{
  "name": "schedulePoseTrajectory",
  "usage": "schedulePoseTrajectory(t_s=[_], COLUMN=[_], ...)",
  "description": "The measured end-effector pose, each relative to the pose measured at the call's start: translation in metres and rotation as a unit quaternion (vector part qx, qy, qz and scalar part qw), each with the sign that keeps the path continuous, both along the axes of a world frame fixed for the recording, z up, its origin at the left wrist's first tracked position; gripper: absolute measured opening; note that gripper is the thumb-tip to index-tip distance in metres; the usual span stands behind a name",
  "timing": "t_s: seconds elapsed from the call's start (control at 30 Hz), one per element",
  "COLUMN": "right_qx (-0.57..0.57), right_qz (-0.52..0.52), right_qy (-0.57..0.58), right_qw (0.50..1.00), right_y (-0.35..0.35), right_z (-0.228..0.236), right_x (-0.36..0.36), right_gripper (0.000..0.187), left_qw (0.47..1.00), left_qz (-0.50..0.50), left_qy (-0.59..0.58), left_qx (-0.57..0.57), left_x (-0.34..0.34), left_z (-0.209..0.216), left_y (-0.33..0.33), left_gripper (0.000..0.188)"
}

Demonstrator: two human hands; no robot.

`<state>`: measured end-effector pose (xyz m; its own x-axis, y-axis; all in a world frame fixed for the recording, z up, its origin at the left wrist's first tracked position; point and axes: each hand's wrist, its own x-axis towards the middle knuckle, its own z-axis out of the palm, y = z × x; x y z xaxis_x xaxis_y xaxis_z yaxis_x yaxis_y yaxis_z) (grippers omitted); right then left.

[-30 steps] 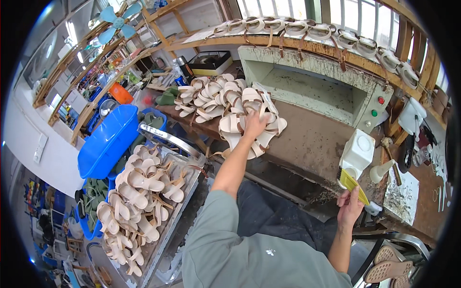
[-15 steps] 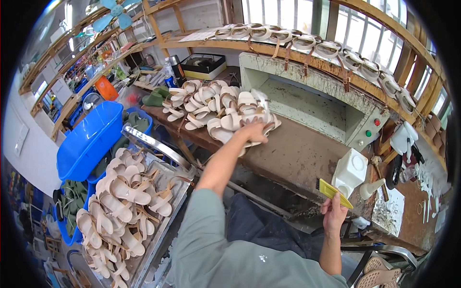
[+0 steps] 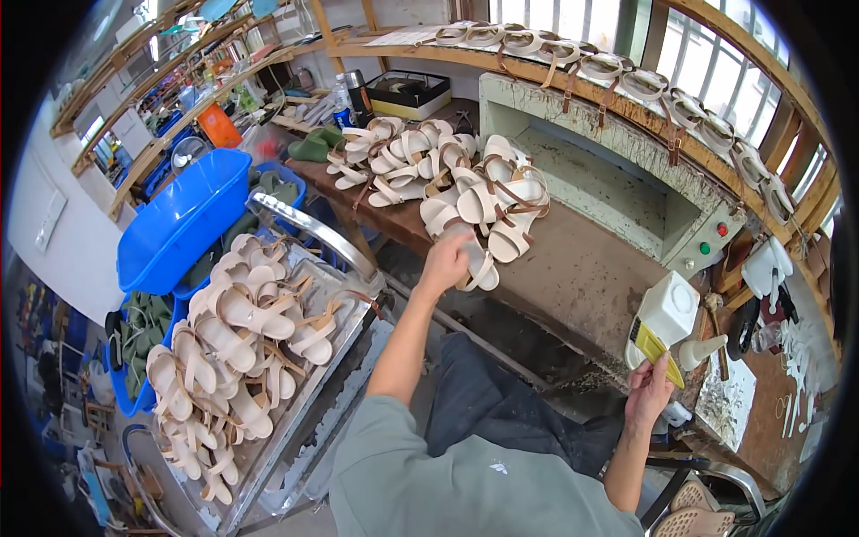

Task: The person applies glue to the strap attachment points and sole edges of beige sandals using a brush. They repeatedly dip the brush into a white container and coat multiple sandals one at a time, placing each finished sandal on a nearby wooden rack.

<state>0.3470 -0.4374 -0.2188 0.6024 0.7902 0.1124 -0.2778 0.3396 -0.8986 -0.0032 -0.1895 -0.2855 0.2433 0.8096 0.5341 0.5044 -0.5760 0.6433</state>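
Note:
At the near edge of the workbench, my left hand is closed on a beige sandal, beside a heap of similar sandals with brown straps. The hand hides part of this sandal, and its fingers are slightly blurred. To the right, my right hand grips a yellow flat-handled brush, tilted, with its dark bristle end away from me. Behind the brush stands a white plastic container, partly covered by it.
A metal-framed cart on my left carries a second pile of sandals. Past it is a blue tub. A pale green metal box with buttons sits on the bench, under a wooden shelf lined with sandals.
My left hand has come off the top of the heap toward me and now has a sandal at the bench edge. The right hand still holds the brush. The view has shifted.

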Motion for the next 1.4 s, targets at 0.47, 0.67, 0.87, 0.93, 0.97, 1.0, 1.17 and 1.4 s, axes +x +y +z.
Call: schedulePoseTrajectory(t_s=[0.47, 0.67, 0.87, 0.93, 0.97, 1.0, 1.17, 1.4], right_qx=[0.019, 0.011, 0.088, 0.067, 0.052, 0.036, -0.002, 0.059], right_qz=[0.05, 0.025, -0.041, 0.007, 0.021, 0.034, 0.046, 0.004], right_qy=[-0.003, -0.125, -0.537, -0.54, -0.522, -0.504, -0.413, -0.442], right_qw=[0.999, 0.992, 0.838, 0.839, 0.851, 0.862, 0.91, 0.895], right_y=[-0.035, -0.047, -0.016, -0.012, -0.015, -0.017, -0.017, -0.005], right_z=[0.007, 0.028, 0.067, 0.066, 0.06, 0.052, 0.03, -0.001], right_x=[-0.006, -0.015, -0.069, -0.07, -0.07, -0.067, -0.052, -0.017], right_gripper=[0.03, 0.035, 0.029, 0.03, 0.029, 0.028, 0.029, 0.036], left_qw=[0.951, 0.889, 0.817, 0.777, 0.764, 0.705, 0.428, 0.417], left_qz=[0.011, -0.047, -0.207, -0.271, -0.326, -0.342, -0.461, -0.418], left_qy=[0.208, -0.366, -0.288, -0.293, -0.292, -0.325, -0.429, -0.493], left_qx=[0.231, -0.27, -0.454, -0.486, -0.474, -0.53, -0.648, -0.639], left_x=[-0.015, 0.037, 0.113, 0.127, 0.127, 0.13, 0.154, 0.187], left_z=[0.018, 0.067, 0.079, 0.066, 0.062, 0.057, 0.031, 0.009], left_y=[-0.025, -0.13, -0.269, -0.287, -0.293, -0.293, -0.286, -0.285], left_gripper=[0.024, 0.015, 0.017, 0.017, 0.026, 0.031, 0.064, 0.055])
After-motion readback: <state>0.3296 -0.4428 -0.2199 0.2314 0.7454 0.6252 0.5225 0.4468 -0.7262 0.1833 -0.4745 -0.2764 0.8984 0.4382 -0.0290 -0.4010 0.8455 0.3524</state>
